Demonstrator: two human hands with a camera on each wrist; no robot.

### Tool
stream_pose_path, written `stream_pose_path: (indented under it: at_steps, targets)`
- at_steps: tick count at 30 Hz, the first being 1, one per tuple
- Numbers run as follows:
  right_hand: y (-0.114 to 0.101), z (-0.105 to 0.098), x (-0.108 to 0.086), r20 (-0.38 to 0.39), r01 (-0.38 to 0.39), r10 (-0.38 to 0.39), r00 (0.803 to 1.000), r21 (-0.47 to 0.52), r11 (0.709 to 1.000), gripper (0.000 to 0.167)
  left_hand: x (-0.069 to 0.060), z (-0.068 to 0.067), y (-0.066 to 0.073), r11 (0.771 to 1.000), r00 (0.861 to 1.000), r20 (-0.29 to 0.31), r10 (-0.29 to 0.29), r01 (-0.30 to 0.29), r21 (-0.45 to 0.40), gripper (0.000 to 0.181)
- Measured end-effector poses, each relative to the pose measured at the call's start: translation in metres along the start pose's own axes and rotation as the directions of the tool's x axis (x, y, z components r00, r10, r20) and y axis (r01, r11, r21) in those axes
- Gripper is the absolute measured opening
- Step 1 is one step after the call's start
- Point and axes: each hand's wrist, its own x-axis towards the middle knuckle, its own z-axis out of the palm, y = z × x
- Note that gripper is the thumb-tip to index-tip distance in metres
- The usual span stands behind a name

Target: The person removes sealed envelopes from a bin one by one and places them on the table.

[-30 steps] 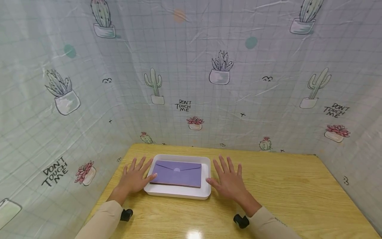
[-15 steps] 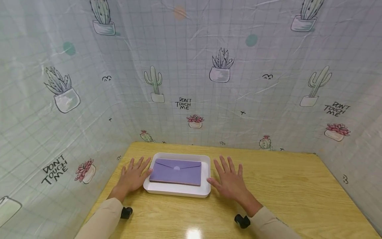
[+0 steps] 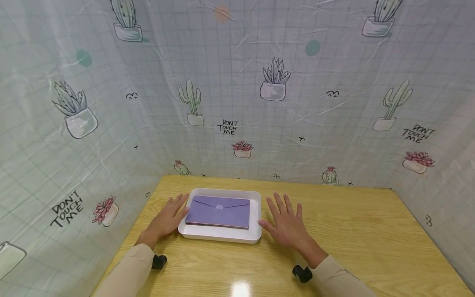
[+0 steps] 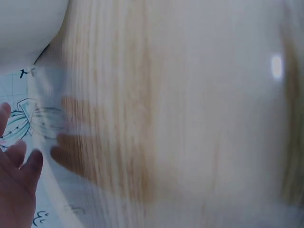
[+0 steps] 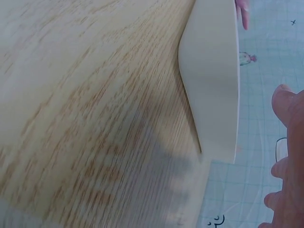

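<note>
In the head view a white tray holds a purple envelope with a round seal, lying on thin layers of other colours. At the tray's left side is my left hand, fingers extended, thumb by the rim; whether it touches cannot be told. My right hand is spread at the right side, its thumb close to the rim. Neither hand holds anything. The left wrist view shows part of the left hand; in the right wrist view the right hand is beside the tray wall.
The tray stands on a wooden table toward its back left. A curtain printed with cacti surrounds the table at the back and both sides. A dark wrist device shows below the right wrist, another below the left.
My left thumb has drawn back from over the envelope to the tray's left edge, and the left fingers have come closer together. The right hand has barely moved.
</note>
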Motion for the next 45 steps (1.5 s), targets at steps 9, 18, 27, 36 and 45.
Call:
stream_pose_path:
  at_steps: [9,18,27,36,45]
  targets:
    - [-0.002,-0.001,0.003,0.038,0.000,-0.001,0.999,0.021,1.000,0.085,0.003,0.002,-0.005,0.981,0.996,0.001,-0.084,0.082,-0.176,0.062]
    - [-0.006,0.001,0.003,0.052,0.009,-0.012,0.999,0.052,0.999,0.083,0.001,0.004,0.000,0.880,0.987,0.034,-0.155,0.154,-0.448,0.060]
    - [-0.010,0.002,0.003,0.064,0.027,-0.033,0.997,0.097,0.995,0.082,0.005,0.008,0.006,0.716,0.979,0.083,-0.187,0.194,-0.671,0.057]
    - [-0.017,0.001,0.009,0.056,0.031,-0.044,0.997,0.214,0.976,0.079,0.009,0.009,0.005,0.617,0.966,0.104,-0.238,0.233,-0.752,0.053]
    - [-0.025,-0.004,0.015,0.032,-0.020,0.007,0.999,0.429,0.903,0.073,0.009,0.007,0.006,0.648,0.965,0.151,-0.215,0.257,-0.717,0.059]
